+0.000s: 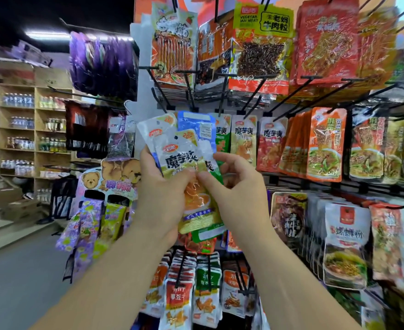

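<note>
Two hands are up. The left hand (162, 201) grips a fanned bunch of packets (191, 125), thumb across the front and fingers curled behind. I count about five, though overlap and blur make that uncertain. The right hand (241, 194) pinches the one front packet (184, 158) near its middle between thumb and forefinger, its other three fingers loosely bent. The bunch is in the air, just before a rack (315, 144) of hanging snack bags. Farther left stand one bear display (93, 182) and wooden shelves (35, 129) of bottles (20, 101).
</note>
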`<state>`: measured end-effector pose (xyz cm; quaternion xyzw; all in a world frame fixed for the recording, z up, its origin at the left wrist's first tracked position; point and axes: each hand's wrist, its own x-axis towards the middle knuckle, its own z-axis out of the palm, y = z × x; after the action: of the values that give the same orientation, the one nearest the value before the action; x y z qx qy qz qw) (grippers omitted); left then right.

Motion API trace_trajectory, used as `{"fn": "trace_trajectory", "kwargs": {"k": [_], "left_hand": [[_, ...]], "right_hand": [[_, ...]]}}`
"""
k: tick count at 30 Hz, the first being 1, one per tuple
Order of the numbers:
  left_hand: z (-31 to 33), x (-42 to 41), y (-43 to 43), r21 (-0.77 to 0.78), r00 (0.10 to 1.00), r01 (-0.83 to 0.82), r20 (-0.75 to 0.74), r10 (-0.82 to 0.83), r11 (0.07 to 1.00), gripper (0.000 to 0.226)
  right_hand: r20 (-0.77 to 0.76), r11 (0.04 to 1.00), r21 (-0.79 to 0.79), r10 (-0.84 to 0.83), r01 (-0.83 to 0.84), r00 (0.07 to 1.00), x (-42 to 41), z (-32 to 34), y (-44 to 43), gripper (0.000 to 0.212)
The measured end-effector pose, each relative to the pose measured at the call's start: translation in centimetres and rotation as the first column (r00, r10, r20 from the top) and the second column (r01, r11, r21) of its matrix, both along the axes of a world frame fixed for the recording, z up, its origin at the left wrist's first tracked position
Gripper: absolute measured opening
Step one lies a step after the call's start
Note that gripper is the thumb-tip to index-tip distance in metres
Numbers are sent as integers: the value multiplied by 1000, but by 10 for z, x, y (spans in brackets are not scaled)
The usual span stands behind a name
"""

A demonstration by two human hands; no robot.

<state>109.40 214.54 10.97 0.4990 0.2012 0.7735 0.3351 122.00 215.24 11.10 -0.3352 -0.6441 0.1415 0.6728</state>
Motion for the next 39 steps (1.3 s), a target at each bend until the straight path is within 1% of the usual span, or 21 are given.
{"fn": "trace_trajectory", "kwargs": {"k": [2, 4, 8, 11, 12, 14, 15, 16, 18, 20, 22, 26, 28, 30, 31, 33, 36, 39], "left_hand": [[0, 1, -2, -6, 1000, -3, -11, 3, 1000, 61], [1, 3, -4, -16, 1000, 23, -16, -23, 1000, 58], [-1, 5, -5, -74, 999, 44, -11, -45, 996, 39], [-7, 5, -6, -85, 998, 60, 1, -60, 995, 32], [-9, 6, -7, -78, 999, 50, -5, -51, 996, 33], [-13, 8, -7, -33, 998, 26, -61, -28, 999, 47], [-16, 9, -6, -17, 996, 14, -83, -15, 1000, 54], [-18, 9, -6, -17, 996, 3, -92, -5, 1000, 56], [-22, 8, -1, -21, 995, -29, -93, 27, 999, 49], [-25, 9, 0, -5, 991, -68, -112, 67, 998, 46], [-26, 12, -2, 31, 985, -103, -137, 107, 994, 47], [-23, 14, 1, 50, 978, -147, -142, 153, 988, 53], [-17, 13, 6, 34, 981, -152, -118, 155, 988, 49], [-11, 10, 13, 6, 985, -144, -98, 144, 990, 46], [-7, 8, 17, -3, 986, -137, -99, 136, 991, 45], [0, 6, 23, -12, 987, -128, -99, 126, 992, 44], [13, 8, 33, -6, 987, -141, -85, 140, 990, 39], [23, 13, 38, 18, 981, -159, -111, 160, 987, 37]], "right_hand": [[-42, 1000, -2, 11, -11, 999, 0, -3, -1, 44], [-96, 999, -6, 44, -45, 994, 0, -5, -2, 45], [-221, 976, -50, 197, -212, 955, 3, -11, 1, 39], [-339, 924, -74, 329, -374, 881, 6, -15, 1, 33], [-365, 910, -79, 354, -408, 861, 7, -17, -1, 32], [-392, 902, -85, 361, -424, 846, 7, -23, -2, 31], [-394, 908, -92, 343, -408, 853, 6, -26, -2, 32], [-383, 920, -99, 316, -379, 868, 5, -28, -4, 32], [-335, 948, -102, 253, -302, 908, 3, -32, -5, 30], [-287, 967, -102, 197, -234, 937, 1, -35, -3, 23], [-259, 970, -115, 181, -216, 949, -1, -34, -4, 17], [-291, 963, -148, 174, -224, 941, 11, -21, -1, 20], [-273, 966, -156, 160, -207, 949, 23, -11, 6, 28], [-233, 977, -157, 103, -142, 967, 37, 1, 11, 45], [-227, 984, -141, 76, -110, 971, 44, 9, 14, 47], [-228, 992, -114, 35, -62, 973, 61, 30, 20, 38], [-144, 989, -145, -34, 13, 989, 81, 68, 26, 19], [-54, 983, -153, -110, 101, 992, 90, 94, 37, 14]]}}
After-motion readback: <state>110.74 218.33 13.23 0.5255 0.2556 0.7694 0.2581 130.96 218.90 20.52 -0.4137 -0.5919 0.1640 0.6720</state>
